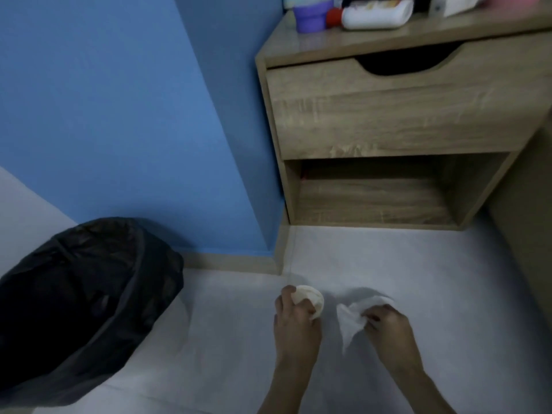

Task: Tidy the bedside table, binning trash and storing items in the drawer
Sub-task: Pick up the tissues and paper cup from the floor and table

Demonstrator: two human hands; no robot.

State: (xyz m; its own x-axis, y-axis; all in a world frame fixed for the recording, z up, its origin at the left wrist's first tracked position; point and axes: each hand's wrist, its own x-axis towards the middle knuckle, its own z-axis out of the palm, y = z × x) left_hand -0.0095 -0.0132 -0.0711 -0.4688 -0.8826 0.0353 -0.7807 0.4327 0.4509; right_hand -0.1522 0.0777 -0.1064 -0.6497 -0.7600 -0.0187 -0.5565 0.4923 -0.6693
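Two grips: L fingers (287, 291) wrap cream wad (313, 297), R fingers (374, 318) pinch white tissue (350, 321).

One wad (310, 297), one tissue (349, 322), one bin (89, 294), one bedside table (322, 43), one bottle (377, 15), one cup (307, 17).

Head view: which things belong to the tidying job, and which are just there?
Job: tissue in right hand, cream wad in left hand, bin, drawer, bottle and purple cup on bedside table.
Not the job: blue wall, floor.

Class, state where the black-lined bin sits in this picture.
In the head view, the black-lined bin sits at lower left on the pale floor by the blue wall, left of the left hand.
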